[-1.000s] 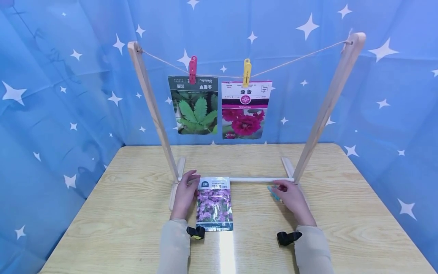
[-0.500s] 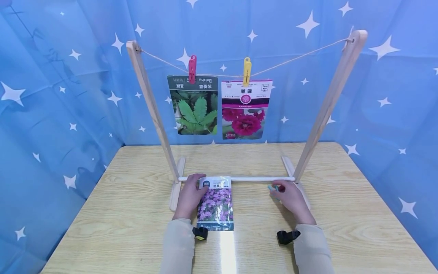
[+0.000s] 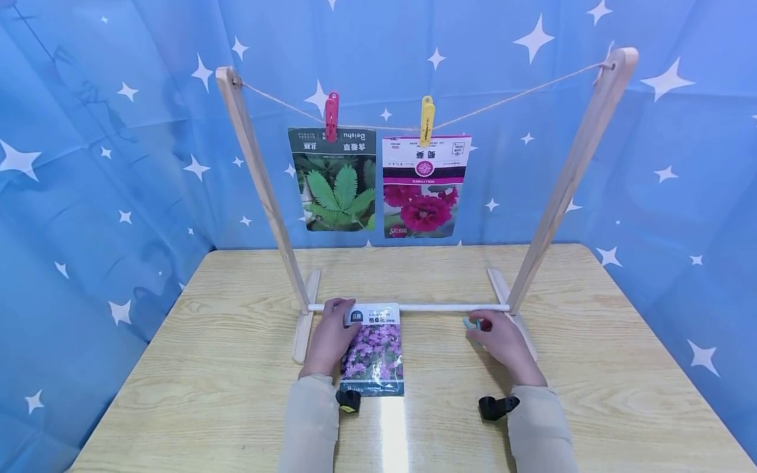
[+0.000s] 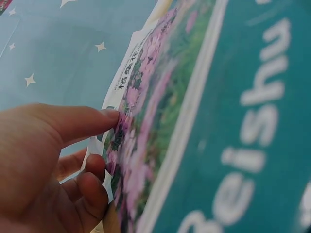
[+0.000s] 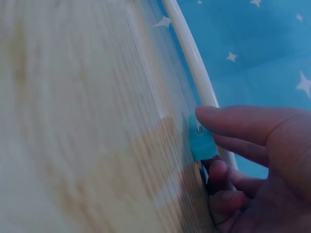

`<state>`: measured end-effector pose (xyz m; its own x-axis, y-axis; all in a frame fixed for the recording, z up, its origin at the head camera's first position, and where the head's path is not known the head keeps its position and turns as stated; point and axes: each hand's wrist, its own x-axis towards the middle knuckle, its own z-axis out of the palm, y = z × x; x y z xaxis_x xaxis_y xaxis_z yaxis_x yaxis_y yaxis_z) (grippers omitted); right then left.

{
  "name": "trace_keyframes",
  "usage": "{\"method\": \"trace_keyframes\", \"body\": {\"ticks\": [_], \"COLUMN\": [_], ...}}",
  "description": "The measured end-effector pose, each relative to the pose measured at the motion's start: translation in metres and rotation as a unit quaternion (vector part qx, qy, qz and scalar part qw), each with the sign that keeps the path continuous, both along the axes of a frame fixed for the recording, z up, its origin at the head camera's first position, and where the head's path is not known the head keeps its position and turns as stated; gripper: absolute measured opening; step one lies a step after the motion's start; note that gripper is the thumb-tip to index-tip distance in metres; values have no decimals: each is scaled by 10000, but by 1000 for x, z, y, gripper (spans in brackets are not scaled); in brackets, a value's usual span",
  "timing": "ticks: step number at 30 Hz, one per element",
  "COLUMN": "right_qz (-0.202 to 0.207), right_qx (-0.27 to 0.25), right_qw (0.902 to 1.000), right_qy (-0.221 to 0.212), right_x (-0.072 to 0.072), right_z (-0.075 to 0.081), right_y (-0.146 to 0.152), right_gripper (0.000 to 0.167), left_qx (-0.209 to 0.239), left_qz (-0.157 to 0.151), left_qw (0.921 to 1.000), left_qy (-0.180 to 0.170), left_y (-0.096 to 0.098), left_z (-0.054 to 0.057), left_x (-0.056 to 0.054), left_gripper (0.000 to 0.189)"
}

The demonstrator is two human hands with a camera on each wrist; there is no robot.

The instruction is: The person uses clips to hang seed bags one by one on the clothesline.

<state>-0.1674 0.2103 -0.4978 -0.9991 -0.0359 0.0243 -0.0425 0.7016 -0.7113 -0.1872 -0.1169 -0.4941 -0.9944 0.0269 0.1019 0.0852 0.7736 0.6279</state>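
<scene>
A seed packet with pink-purple flowers (image 3: pixel 374 355) is at the front of the wooden frame. My left hand (image 3: pixel 332 338) pinches its upper left edge, thumb on the printed face and fingers behind, as the left wrist view shows. To the right, my right hand (image 3: pixel 501 341) holds a small turquoise clothespin (image 5: pixel 201 138) between thumb and fingers, close over the table. Above, a green-leaf seed packet (image 3: pixel 340 190) hangs from the string (image 3: pixel 378 127) by a red clothespin (image 3: pixel 332 117). Beside it a hollyhock seed packet (image 3: pixel 424 197) hangs by a yellow clothespin (image 3: pixel 427 121).
The frame's left post (image 3: pixel 254 177) and right post (image 3: pixel 570 184) stand on wooden feet, joined low down by a white rod (image 3: pixel 449 307). A starry blue curtain (image 3: pixel 118 171) surrounds the wooden table (image 3: pixel 195 368) behind and at the sides.
My left hand has moved right onto the purple-flower packet's upper left corner, and its thumb now lies over the face. My right hand has barely moved, keeping the turquoise clothespin.
</scene>
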Motion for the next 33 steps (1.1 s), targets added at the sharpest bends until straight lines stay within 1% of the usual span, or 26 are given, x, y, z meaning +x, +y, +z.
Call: {"method": "trace_keyframes", "body": {"ticks": [5, 11, 15, 18, 20, 22, 25, 28, 31, 33], "right_qz": [39, 41, 67, 121, 145, 163, 111, 24, -121, -184], "right_qx": [-10, -61, -121, -159, -257, -320, -368, -269, -231, -277], "right_qw": [10000, 9999, 9998, 9998, 9995, 9993, 9993, 9996, 9996, 9993], "right_qy": [-47, -153, -122, 1, 58, 65, 17, 8, -46, -163], "right_x": [0, 0, 1, 2, 2, 2, 2, 1, 0, 0], "right_z": [-1, 0, 0, -1, -1, -2, -2, -2, -2, -1], "right_y": [0, 2, 3, 5, 6, 7, 8, 7, 6, 5], "right_gripper": [34, 34, 33, 30, 27, 24, 23, 25, 28, 31], "left_qx": [200, 650, 1025, 1342, 1539, 1643, 1624, 1399, 1190, 1080], "left_qz": [161, 457, 566, 625, 669, 610, 511, 414, 284, 233], "left_qw": [9997, 9968, 9931, 9888, 9858, 9845, 9853, 9890, 9920, 9933], "left_qy": [4, 7, 115, 170, 97, 36, -125, -226, -296, -326], "left_y": [1, 0, -2, -5, -7, -8, -9, -10, -11, -12], "left_z": [-1, -2, 1, 4, 5, 6, 8, 10, 12, 12], "left_x": [-1, -4, -6, -7, -8, -8, -6, -4, -1, 0], "left_gripper": [44, 39, 36, 34, 33, 34, 40, 47, 45, 43]}}
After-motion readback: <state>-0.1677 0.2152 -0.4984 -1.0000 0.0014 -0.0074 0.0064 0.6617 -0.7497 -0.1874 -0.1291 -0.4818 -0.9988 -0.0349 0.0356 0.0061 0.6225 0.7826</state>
